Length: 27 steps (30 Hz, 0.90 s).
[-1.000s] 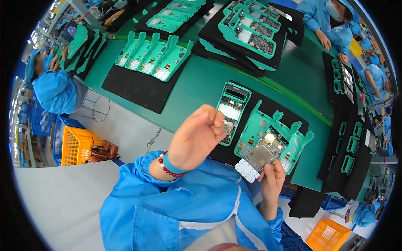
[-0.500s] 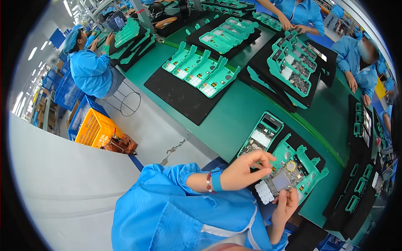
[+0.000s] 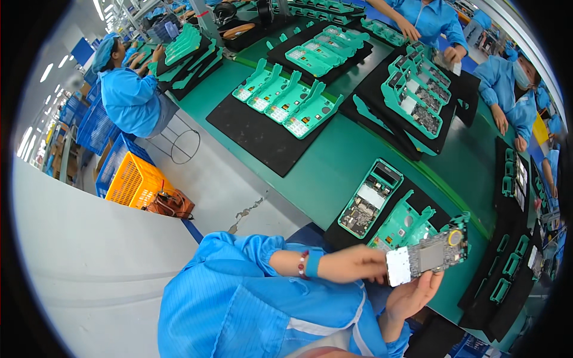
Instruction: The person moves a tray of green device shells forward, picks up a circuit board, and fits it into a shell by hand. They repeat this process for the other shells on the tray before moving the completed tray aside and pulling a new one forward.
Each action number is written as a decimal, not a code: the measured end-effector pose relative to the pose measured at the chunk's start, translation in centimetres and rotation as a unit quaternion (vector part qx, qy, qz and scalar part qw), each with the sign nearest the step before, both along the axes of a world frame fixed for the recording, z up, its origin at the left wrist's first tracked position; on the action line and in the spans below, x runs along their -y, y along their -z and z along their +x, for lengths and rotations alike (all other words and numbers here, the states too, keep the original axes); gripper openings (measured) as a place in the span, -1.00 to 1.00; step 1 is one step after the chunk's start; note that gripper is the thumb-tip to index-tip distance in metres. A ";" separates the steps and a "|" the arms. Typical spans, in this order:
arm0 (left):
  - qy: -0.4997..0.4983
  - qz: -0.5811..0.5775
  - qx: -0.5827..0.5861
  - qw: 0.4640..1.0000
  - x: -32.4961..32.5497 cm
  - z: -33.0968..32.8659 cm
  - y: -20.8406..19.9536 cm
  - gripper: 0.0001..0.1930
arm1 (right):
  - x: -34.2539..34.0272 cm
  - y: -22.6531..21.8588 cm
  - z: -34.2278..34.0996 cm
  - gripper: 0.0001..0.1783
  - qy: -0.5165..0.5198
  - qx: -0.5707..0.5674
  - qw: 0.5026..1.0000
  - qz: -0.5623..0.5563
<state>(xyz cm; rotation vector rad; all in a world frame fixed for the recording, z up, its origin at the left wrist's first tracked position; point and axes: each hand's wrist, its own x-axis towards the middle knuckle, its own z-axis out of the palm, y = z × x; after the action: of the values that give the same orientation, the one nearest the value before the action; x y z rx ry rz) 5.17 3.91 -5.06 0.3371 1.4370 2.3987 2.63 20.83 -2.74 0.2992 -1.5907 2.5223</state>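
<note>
The board [image 3: 431, 258] is speckled in dark and light grey, with a plain grey square [image 3: 432, 258], a yellow disc [image 3: 455, 237] and a white panel [image 3: 399, 267] flecked with grey. The shells [image 3: 307, 124] are mint green. The unit [image 3: 370, 197] has a green rim around white, grey and black. Mats [image 3: 256, 134] are black, the surface [image 3: 292, 173] deep green with a brighter green strip [image 3: 444, 182]. The smock [image 3: 203, 304] is bright blue, finely pinstriped, with white trim [image 3: 316, 326]; the wristband [image 3: 313, 263] is turquoise, the beads [image 3: 302, 264] dark red and white. One crate [image 3: 128, 182] is orange.
</note>
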 end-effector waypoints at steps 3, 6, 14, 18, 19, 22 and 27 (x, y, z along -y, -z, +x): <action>0.113 -0.087 -0.065 0.988 -1.3 1.2 -1.9 -0.44 | 0.1 -0.4 -0.5 -0.61 -0.036 -0.030 0.999 0.000; -0.043 -0.198 -0.225 0.953 -2.6 1.5 0.0 -0.59 | 0.5 -0.5 -0.6 -0.62 -0.017 -0.039 0.999 0.004; -0.124 0.049 0.008 0.991 0.5 -0.7 -0.7 -0.44 | -1.3 -0.4 0.5 -0.54 -0.047 -0.001 0.986 0.159; -0.140 0.005 0.055 0.989 1.8 -1.3 -0.5 -0.53 | -1.0 -1.0 -0.3 -0.49 -0.025 -0.029 0.986 0.162; -0.159 -0.001 0.054 0.986 2.2 -1.5 -0.5 -0.53 | -0.5 -1.7 -0.6 -0.63 -0.001 -0.029 0.984 0.176; -0.112 -0.124 -0.075 0.983 2.3 -1.9 -1.7 -0.25 | -0.5 -1.8 -1.0 -0.81 -0.018 -0.120 0.868 0.482; -0.114 -0.042 0.046 0.991 -0.3 -1.8 -2.6 -0.10 | 0.9 -0.6 -0.1 -0.65 -0.081 -0.189 0.855 0.476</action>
<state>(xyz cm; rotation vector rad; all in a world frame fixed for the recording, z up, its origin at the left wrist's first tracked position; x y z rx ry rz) 3.37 4.19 -2.47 0.0417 1.6054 2.4813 2.51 19.90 -2.12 0.9793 -2.5340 1.3812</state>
